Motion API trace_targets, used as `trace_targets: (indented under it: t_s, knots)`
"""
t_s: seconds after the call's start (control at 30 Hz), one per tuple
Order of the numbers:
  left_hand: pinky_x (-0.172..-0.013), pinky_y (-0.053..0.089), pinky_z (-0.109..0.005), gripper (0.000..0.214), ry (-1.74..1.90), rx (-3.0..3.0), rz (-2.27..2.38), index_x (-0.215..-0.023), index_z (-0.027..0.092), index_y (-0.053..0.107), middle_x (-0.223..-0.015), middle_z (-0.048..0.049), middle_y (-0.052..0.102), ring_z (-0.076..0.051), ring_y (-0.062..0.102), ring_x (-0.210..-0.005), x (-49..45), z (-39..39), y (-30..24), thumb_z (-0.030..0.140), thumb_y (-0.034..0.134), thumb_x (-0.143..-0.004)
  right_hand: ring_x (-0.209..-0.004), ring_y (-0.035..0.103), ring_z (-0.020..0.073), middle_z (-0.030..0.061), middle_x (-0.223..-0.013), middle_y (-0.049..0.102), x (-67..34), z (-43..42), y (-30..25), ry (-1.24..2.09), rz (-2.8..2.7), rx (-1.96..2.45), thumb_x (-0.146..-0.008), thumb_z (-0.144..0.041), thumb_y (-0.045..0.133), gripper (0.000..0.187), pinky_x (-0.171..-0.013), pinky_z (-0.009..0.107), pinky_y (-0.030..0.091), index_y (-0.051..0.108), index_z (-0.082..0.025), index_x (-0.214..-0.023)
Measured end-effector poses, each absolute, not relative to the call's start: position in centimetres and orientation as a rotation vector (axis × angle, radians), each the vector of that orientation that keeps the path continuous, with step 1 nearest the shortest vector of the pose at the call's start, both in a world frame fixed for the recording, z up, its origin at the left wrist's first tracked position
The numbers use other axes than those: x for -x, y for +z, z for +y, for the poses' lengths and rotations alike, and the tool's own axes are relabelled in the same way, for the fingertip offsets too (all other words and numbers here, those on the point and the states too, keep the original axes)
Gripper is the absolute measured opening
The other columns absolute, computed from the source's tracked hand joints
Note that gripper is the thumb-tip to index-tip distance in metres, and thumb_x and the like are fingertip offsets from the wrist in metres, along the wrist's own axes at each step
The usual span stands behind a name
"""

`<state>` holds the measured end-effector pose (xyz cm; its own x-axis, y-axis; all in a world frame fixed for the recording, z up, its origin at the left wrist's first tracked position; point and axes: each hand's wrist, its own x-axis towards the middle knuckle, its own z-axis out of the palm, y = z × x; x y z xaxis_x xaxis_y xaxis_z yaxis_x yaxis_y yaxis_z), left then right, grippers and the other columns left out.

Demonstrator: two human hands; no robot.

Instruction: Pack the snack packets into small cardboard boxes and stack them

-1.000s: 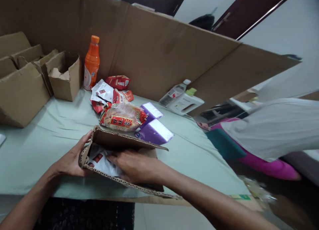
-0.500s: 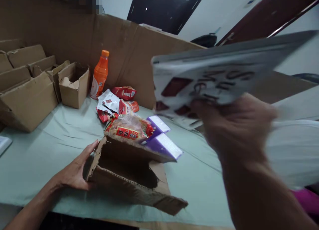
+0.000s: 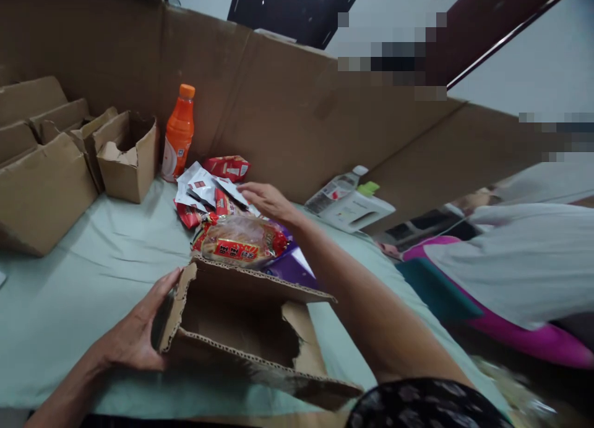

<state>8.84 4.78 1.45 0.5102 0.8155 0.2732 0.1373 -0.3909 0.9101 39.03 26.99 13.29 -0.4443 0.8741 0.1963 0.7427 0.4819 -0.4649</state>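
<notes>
Where the dark floral sleeve [image 3: 424,400] ends, I see the right forearm stretching over one end of an open box [image 3: 250,279], whose mouth faces up toward the person. The left hand [image 3: 134,332] grips the box's other end, its thumb and fingers spread around the wall. Just behind the box, on the cloth-covered tabletop [image 3: 111,248], lies a snack bag [image 3: 232,242], with a purple pack [image 3: 292,268] beside it, partly hidden by the forearm. Past these, the right hand [image 3: 266,200] has its fingers stretched out over the edge of the white packets [image 3: 203,187]; I cannot tell whether they have hold of one. Those packets lie heaped with red packets [image 3: 228,167]. Behind them stands an orange bottle [image 3: 179,137], near the small boxes [image 3: 125,171] on the left. Well to the right, a clear bottle [image 3: 334,192] and a white jug [image 3: 359,211] lean near a cardboard wall [image 3: 283,106]. Off the tabletop's right side is another person in a grey top [image 3: 520,261].
</notes>
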Motion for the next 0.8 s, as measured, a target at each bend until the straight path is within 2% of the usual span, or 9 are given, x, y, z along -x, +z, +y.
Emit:
trace_targets:
  t_s: [0.1,0.2,0.27,0.33,0.43,0.53,0.6,0.7,0.8]
  knots:
    - [-0.124,0.022,-0.071,0.119,0.920,-1.841,0.828,-0.166,0.040,0.008,-0.173,-0.0096,0.018,-0.049,0.025,-0.154,-8.9,4.7,1.9,0.041,0.084,-0.074,-0.107,0.070,0.0255,0.0107,-0.118,0.076,-41.1,24.1,14.9,0.385,-2.254,1.342,-0.100,-0.035,0.048,0.037,-0.095,0.042,0.054,0.072,-0.017,-0.120]
    - [-0.124,0.026,-0.068,0.117,0.904,-1.828,0.846,-0.166,0.038,0.008,-0.173,-0.0104,0.019,-0.046,0.030,-0.154,-8.8,4.7,2.2,0.039,0.082,-0.076,-0.118,0.067,0.0291,0.0121,-0.135,0.070,-42.4,21.4,15.5,0.362,-2.370,1.354,-0.092,-0.043,0.064,0.049,-0.098,0.043,0.052,0.067,-0.020,-0.135]
    - [-0.124,0.028,-0.066,0.115,0.891,-1.804,0.858,-0.166,0.037,0.008,-0.173,-0.0110,0.019,-0.045,0.030,-0.154,-8.7,4.8,2.2,0.038,0.081,-0.077,-0.123,0.063,0.0310,0.0152,-0.143,0.065,-42.3,20.5,15.0,0.330,-2.489,1.475,-0.085,-0.038,0.073,0.063,-0.101,0.042,0.050,0.060,-0.017,-0.143]
    - [-0.125,0.028,-0.066,0.116,0.875,-1.788,0.879,-0.166,0.036,0.007,-0.174,-0.0113,0.017,-0.044,0.029,-0.155,-8.6,4.9,2.1,0.036,0.081,-0.076,-0.116,0.066,0.0308,0.0175,-0.136,0.068,-41.6,20.3,14.1,0.307,-2.551,1.619,-0.082,-0.033,0.076,0.069,-0.095,0.039,0.050,0.058,-0.014,-0.146]
    - [-0.125,0.027,-0.066,0.121,0.882,-1.807,0.884,-0.166,0.033,0.007,-0.174,-0.0134,0.016,-0.044,0.025,-0.156,-8.5,5.1,1.8,0.034,0.084,-0.072,-0.089,0.069,0.0258,0.0115,-0.107,0.078,-39.9,20.3,12.9,0.340,-2.580,1.679,-0.080,-0.028,0.077,0.051,-0.074,0.032,0.049,0.070,-0.017,-0.129]
    - [-0.125,0.027,-0.064,0.122,0.907,-1.824,0.847,-0.166,0.029,0.007,-0.173,-0.0160,0.019,-0.043,0.026,-0.156,-8.4,5.3,1.8,0.036,0.085,-0.072,-0.071,0.064,0.0196,0.0049,-0.076,0.075,-38.8,19.8,12.7,0.383,-2.593,1.628,-0.078,-0.022,0.074,0.008,-0.061,0.027,0.040,0.078,-0.019,-0.084]
    - [-0.123,0.031,-0.065,0.122,0.912,-1.827,0.822,-0.167,0.031,0.006,-0.173,-0.0163,0.019,-0.042,0.030,-0.155,-8.4,5.4,1.8,0.039,0.084,-0.074,-0.065,0.060,0.0175,0.0042,-0.067,0.070,-38.9,19.1,13.3,0.373,-2.554,1.612,-0.081,-0.020,0.068,0.015,-0.059,0.028,0.038,0.073,-0.018,-0.067]
    - [-0.120,0.035,-0.066,0.121,0.913,-1.847,0.806,-0.167,0.034,0.005,-0.173,-0.0153,0.020,-0.042,0.034,-0.153,-8.4,5.5,2.0,0.043,0.084,-0.075,-0.073,0.064,0.0188,0.0054,-0.079,0.073,-40.5,17.6,15.3,0.299,-2.364,1.572,-0.089,-0.024,0.059,0.022,-0.066,0.030,0.043,0.076,-0.019,-0.077]
    - [-0.121,0.036,-0.065,0.121,0.928,-1.866,0.796,-0.167,0.035,0.006,-0.173,-0.0144,0.021,-0.042,0.036,-0.152,-8.4,5.6,2.0,0.046,0.085,-0.076,-0.082,0.067,0.0209,0.0042,-0.091,0.077,-42.6,15.2,18.0,0.355,-1.839,1.212,-0.089,-0.034,0.067,0.016,-0.076,0.035,0.051,0.080,-0.025,-0.090]
